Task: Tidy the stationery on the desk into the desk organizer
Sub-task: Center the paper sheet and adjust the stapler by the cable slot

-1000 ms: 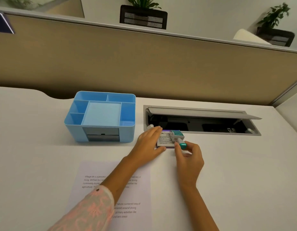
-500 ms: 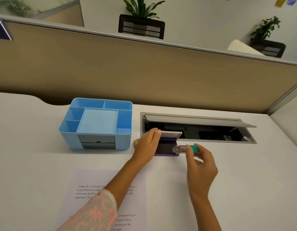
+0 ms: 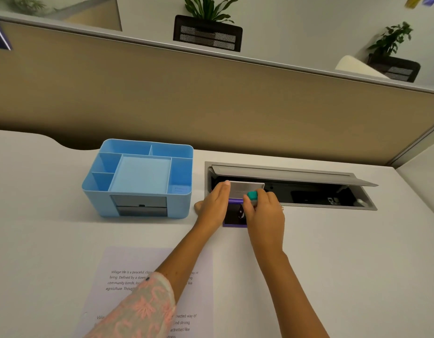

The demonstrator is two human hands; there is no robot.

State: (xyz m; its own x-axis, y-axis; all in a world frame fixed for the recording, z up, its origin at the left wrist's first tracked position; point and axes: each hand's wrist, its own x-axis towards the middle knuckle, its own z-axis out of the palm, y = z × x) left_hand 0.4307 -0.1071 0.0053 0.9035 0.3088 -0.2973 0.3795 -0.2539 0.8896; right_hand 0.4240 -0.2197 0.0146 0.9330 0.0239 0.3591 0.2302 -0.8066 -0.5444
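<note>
Both hands work 1 purple box: left hand flat, right hand pinching teal stamp.

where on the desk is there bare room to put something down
Bare desk spreads right of the right hand, below the cable tray. More lies left of the blue organizer and the printed sheet. It is crowded between organizer and cable tray, where both hands, left hand included, work at a small purple box.

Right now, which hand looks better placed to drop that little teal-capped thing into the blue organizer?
Probably the right hand: it already pinches the teal-capped item. The left hand lies nearer the blue organizer, but it is busy holding the open purple box beside it.
</note>
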